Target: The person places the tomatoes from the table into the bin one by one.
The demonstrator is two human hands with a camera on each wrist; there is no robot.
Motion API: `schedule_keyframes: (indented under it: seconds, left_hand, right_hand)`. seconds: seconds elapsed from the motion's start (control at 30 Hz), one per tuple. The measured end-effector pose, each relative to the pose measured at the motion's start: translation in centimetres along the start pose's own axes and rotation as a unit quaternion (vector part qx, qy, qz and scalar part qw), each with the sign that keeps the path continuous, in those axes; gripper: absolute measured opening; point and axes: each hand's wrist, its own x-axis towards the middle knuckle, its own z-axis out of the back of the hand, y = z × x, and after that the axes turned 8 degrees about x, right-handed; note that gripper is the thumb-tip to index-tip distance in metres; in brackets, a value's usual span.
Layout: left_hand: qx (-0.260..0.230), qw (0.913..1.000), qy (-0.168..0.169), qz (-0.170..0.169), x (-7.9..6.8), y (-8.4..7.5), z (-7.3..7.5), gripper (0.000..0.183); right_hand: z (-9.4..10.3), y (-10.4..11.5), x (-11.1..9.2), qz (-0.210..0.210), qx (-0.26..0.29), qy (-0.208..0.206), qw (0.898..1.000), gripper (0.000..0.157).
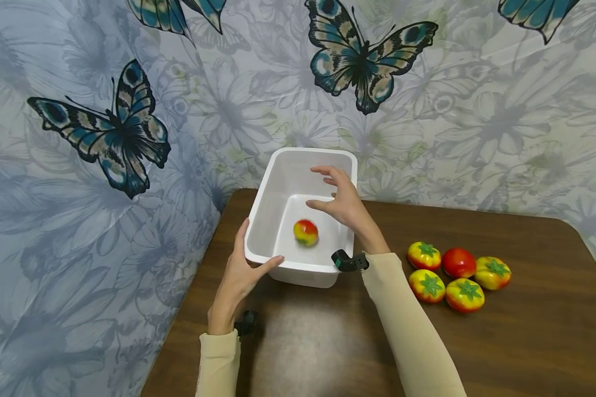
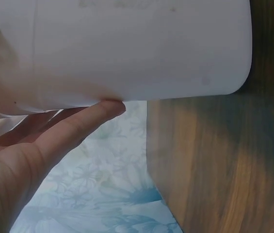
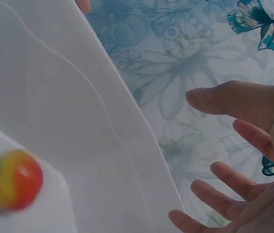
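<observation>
A white plastic bin point(image 1: 303, 270) stands on the table, with one red-and-yellow tomato point(image 1: 306, 232) on its floor. My left hand point(image 1: 240, 275) holds the bin's near left corner, thumb over the front rim and fingers along the left outer wall. Its straight fingers point(image 2: 73, 127) lie against that wall in the left wrist view. Over the right part of the bin is my right hand point(image 1: 342, 201), thumb and fingers spread apart with nothing between them. The right wrist view shows the tomato, slightly blurred, well away from this hand's parted fingers point(image 3: 224, 196).
Several more tomatoes point(image 1: 465, 295), yellow-red with green leafy tops and one plain red, sit in a cluster on the brown wooden table point(image 1: 541, 336) to the right. Behind the table and to its left hangs a butterfly-patterned cloth point(image 1: 477, 127).
</observation>
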Motion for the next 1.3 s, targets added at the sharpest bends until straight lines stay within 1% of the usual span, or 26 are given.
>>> schedule_keyframes:
  seconds: [0.13, 0.33, 0.43, 0.53, 0.63, 0.73, 0.83, 0.9, 1.0, 1.13, 1.23, 1.3]
  left_hand:
    - [-0.002, 1.0000, 0.004, -0.002, 0.0, 0.1, 0.1, 0.113]
    - [0.015, 0.9999, 0.001, 0.001, 0.0, 0.1, 0.1, 0.114]
    - [0.026, 0.9996, 0.003, 0.006, 0.0, 0.0, 0.2, 0.114]
    - [0.031, 0.9995, 0.006, 0.007, 0.0, 0.0, 0.2, 0.114]
    - [0.034, 0.9994, 0.006, 0.006, 0.1, 0.0, 0.2, 0.114]
    - [0.033, 0.9994, 0.009, 0.005, 0.1, 0.0, 0.0, 0.114]
    - [0.026, 0.9996, 0.012, 0.002, 0.1, 0.0, -0.3, 0.115]
    - [0.026, 0.9996, 0.013, 0.001, 0.1, -0.1, -0.3, 0.115]
    - [0.026, 0.9996, 0.010, -0.001, 0.1, -0.2, -0.3, 0.114]
    - [0.026, 0.9996, 0.007, -0.001, 0.1, -0.2, -0.1, 0.113]
    - [0.030, 0.9995, 0.007, 0.001, 0.1, -0.1, -0.1, 0.114]
    - [0.033, 0.9994, 0.004, 0.002, 0.1, 0.0, -0.1, 0.114]
  right_hand:
    - [0.6, 0.4, -0.9, 0.012, -0.003, 0.005, 1.000, 0.069]
    - [1.9, 0.8, -2.6, 0.022, 0.046, 0.006, 0.999, 0.069]
    - [2.7, 0.9, -3.5, 0.028, 0.059, 0.002, 0.998, 0.068]
    - [3.6, 0.6, -4.5, 0.035, 0.057, -0.006, 0.998, 0.068]
    - [4.7, -0.2, -5.8, 0.038, 0.048, -0.019, 0.998, 0.067]
    - [6.3, -1.7, -7.6, 0.038, 0.027, -0.035, 0.998, 0.066]
    - [8.5, -3.4, -10.0, 0.035, -0.011, -0.056, 0.998, 0.064]
    - [10.1, -4.5, -11.8, 0.028, -0.044, -0.073, 0.996, 0.062]
    - [12.6, -6.3, -14.5, 0.017, -0.092, -0.101, 0.990, 0.063]
    - [15.4, -8.4, -17.7, -0.015, -0.138, -0.131, 0.982, 0.063]
    - [16.8, -9.6, -19.7, -0.048, -0.156, -0.140, 0.977, 0.061]
    - [17.5, -10.3, -20.7, -0.066, -0.160, -0.139, 0.975, 0.061]
